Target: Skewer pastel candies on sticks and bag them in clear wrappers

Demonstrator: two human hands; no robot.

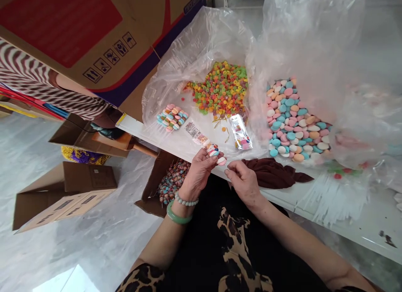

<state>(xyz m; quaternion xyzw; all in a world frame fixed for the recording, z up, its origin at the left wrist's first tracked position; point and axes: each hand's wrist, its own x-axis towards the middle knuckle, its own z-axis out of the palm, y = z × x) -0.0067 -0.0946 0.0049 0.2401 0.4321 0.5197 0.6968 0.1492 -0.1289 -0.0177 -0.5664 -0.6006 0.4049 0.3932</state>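
My left hand point(201, 168) is closed on a small printed candy packet point(197, 135), with pastel candies point(221, 161) showing at its lower end by my thumb. Close by on the right, my right hand point(244, 181) has thumb and forefinger pinched together near those candies; what is between them, if anything, is too small to make out. Beyond my hands lie gold twist ties point(226, 135) and a silvery candy packet point(241, 133). Candy skewers point(172, 117) in pastel colours are stacked on the table at left.
Small ring candies point(221, 89) and pastel oval candies point(292, 128) lie in clear plastic bags. A brown cloth point(276, 173) and white sticks point(337, 197) are along the table edge. Below is a carton of wrapped candies point(171, 183). A large carton point(103, 45) and a person's striped sleeve point(40, 74) are at left.
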